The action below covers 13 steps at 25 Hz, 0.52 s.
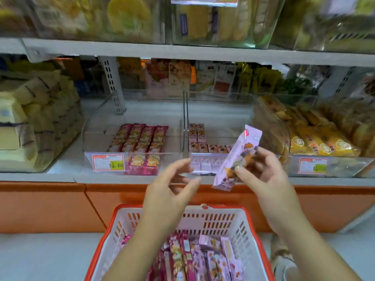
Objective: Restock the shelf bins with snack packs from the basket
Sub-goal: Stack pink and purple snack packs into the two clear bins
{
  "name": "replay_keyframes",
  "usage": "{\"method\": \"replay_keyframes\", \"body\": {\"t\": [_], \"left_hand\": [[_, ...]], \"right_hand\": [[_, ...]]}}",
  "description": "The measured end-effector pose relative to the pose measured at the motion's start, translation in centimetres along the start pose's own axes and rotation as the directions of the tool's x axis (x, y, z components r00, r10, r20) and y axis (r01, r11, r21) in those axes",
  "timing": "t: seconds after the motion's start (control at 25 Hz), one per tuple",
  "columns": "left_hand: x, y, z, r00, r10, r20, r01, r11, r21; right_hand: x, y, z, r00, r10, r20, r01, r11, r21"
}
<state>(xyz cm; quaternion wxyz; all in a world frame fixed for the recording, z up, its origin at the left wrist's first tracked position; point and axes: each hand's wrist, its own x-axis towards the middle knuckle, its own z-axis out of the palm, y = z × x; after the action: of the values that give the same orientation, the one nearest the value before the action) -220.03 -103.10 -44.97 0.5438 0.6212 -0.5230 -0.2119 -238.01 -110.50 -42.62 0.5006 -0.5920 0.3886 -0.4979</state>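
My right hand (263, 169) grips a lilac snack pack (238, 153) by its lower half, holding it tilted upright in front of the right clear bin (219, 122). That bin holds a few lilac packs along its front and left side. My left hand (172, 185) hovers just left of the pack with fingers relaxed and holds nothing. The left clear bin (101, 126) contains rows of dark red snack packs (140, 138). Below my arms stands a white basket with a red rim (251, 226), filled with several red and lilac packs (203, 258).
A price tag reading 15.60 (108, 162) hangs on the left bin's front. Yellow-wrapped cakes (316, 136) fill the bin to the right, pale packaged cakes (36, 118) the one to the left. An upper shelf edge (182, 51) runs overhead. An orange base panel (50, 205) lies below the shelf.
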Motion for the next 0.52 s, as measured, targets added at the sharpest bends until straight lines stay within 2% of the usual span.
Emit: {"method": "replay_keyframes", "body": {"t": [0.04,0.12,0.16,0.24,0.32,0.4,0.52], "left_hand": [[2.3,1.0,-0.8,0.992,0.119,-0.049,-0.112,0.987,0.117],[7.2,2.1,-1.8,0.959,0.283,-0.029,-0.254,0.896,0.365],[9.6,2.0,-1.8,0.952,0.305,0.023,-0.280,0.838,0.468],[13.4,1.1,-1.3,0.962,0.232,0.145,-0.273,0.772,0.574],[15.4,-0.6,-0.7,0.965,0.112,0.237,-0.229,0.803,0.550],[15.8,-2.0,-0.3,0.963,0.056,0.263,-0.172,0.878,0.446],[15.7,-3.0,-0.1,0.970,0.042,0.239,-0.128,0.925,0.357]], "right_hand": [[2.4,-1.5,0.0,0.998,-0.067,-0.008,0.067,0.996,-0.054],[7.7,-2.9,0.5,0.995,-0.101,0.018,0.102,0.970,-0.223],[10.6,-2.8,0.8,0.997,-0.070,0.032,0.076,0.947,-0.311],[15.5,-1.7,1.8,0.998,0.046,0.035,-0.026,0.898,-0.439],[19.5,0.0,2.8,0.988,0.153,-0.008,-0.131,0.815,-0.565],[22.6,2.0,3.3,0.973,0.227,-0.045,-0.193,0.687,-0.701],[25.5,4.6,4.0,0.935,0.347,-0.075,-0.294,0.638,-0.712]]}}
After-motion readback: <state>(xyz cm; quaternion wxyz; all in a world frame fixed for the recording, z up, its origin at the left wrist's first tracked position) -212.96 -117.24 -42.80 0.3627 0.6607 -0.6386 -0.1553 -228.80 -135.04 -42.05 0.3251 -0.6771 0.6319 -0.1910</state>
